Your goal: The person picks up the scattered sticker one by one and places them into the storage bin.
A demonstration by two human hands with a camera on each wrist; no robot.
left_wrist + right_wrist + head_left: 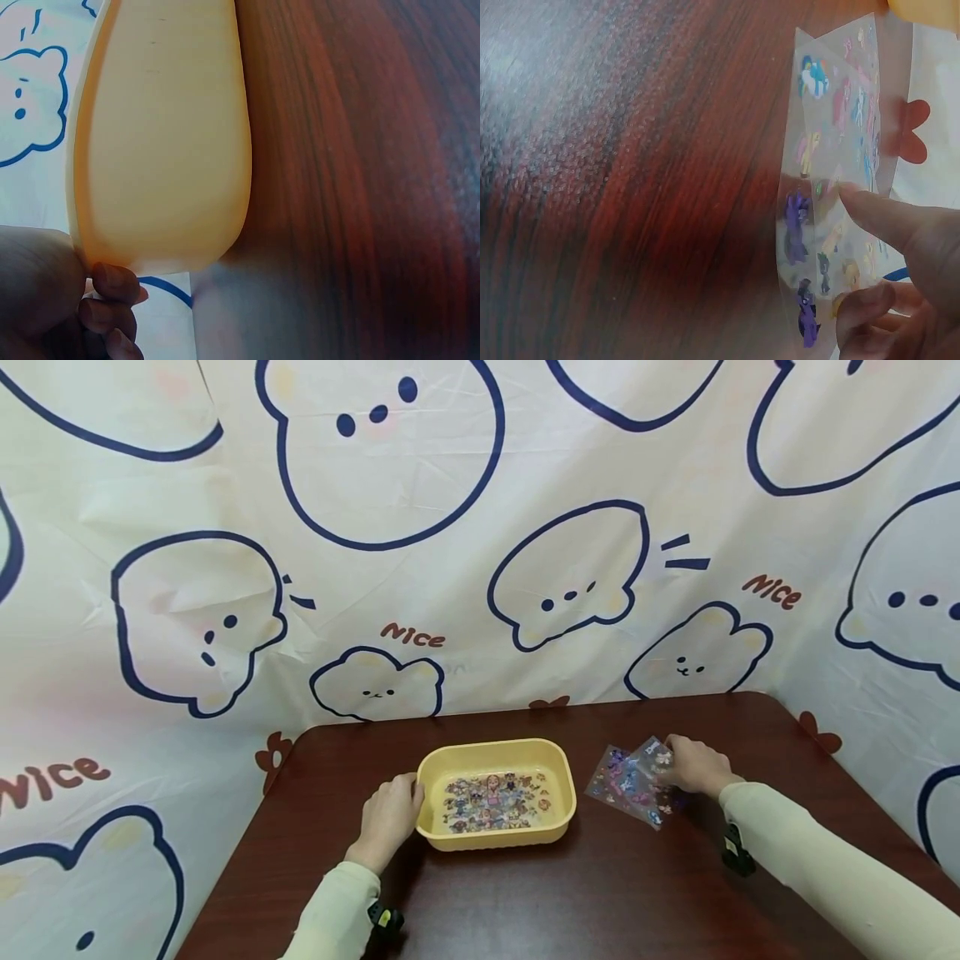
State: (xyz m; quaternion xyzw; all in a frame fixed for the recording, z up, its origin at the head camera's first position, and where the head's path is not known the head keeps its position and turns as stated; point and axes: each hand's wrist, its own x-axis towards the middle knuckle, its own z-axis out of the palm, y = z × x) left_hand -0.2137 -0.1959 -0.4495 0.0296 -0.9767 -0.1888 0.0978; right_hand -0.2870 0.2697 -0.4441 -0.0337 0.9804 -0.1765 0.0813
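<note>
A yellow plastic basin point(493, 840) sits on the table, with sticker sheets point(491, 802) of small cartoon figures lying inside. My left hand point(388, 820) grips the basin's left end at the rim; the left wrist view shows curled fingers point(112, 285) at that edge of the basin point(165, 142). To the right of the basin, my right hand point(699, 766) holds clear sticker sheets point(628, 779) printed with colourful ponies. In the right wrist view the thumb point(874, 214) presses on the face of the tilted sheets point(799, 172), fingers curled at their lower edge.
The dark brown wooden table point(525, 902) has a glossy top. A white cloth point(465, 585) with blue-outlined cartoon animals hangs behind it and along both sides. Each wrist wears a black band, one of them at the right wrist point(737, 852).
</note>
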